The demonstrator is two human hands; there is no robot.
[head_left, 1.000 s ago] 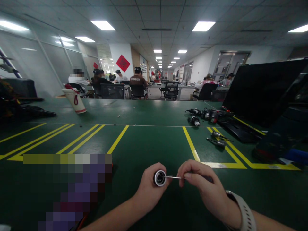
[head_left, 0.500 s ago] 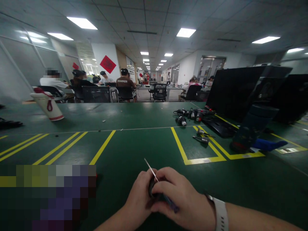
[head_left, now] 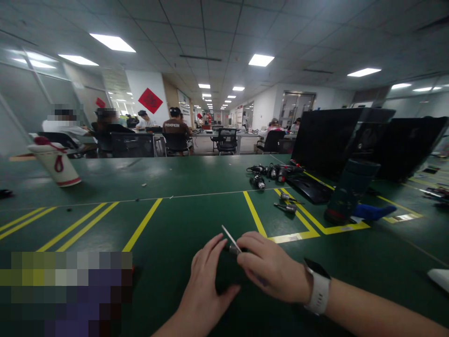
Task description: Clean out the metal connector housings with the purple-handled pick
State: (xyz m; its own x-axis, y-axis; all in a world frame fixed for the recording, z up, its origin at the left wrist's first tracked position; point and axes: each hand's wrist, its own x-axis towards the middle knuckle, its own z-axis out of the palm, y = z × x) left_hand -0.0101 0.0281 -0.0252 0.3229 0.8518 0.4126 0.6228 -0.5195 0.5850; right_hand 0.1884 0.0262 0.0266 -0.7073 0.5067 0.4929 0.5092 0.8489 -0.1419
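Note:
Low in the middle of the head view, my left hand [head_left: 208,276] is open, thumb spread away from the straight fingers. Just right of it, my right hand [head_left: 270,267], with a watch on its wrist, is closed around a screwdriver [head_left: 229,236]. Its thin bright shaft points up and left, while the handle is mostly hidden in my palm. A small dark metal cylinder [head_left: 233,249] shows at the right fingertips, close to the left fingertips; whether the left hand touches it I cannot tell. Two similar metal parts [head_left: 286,207] lie farther back on the green table.
Yellow tape lines [head_left: 143,224] mark the green table [head_left: 196,210]. Back right are several dark metal parts with cables [head_left: 258,181], a black tray-like object [head_left: 312,189], a dark bottle [head_left: 351,192], a blue cloth-like item [head_left: 375,211] and monitors [head_left: 326,140]. A white cup [head_left: 58,164] stands left.
My left hand has come off the small cylinder and opened. My right hand has moved slightly up and right, still holding the screwdriver. The whole view has shifted a little.

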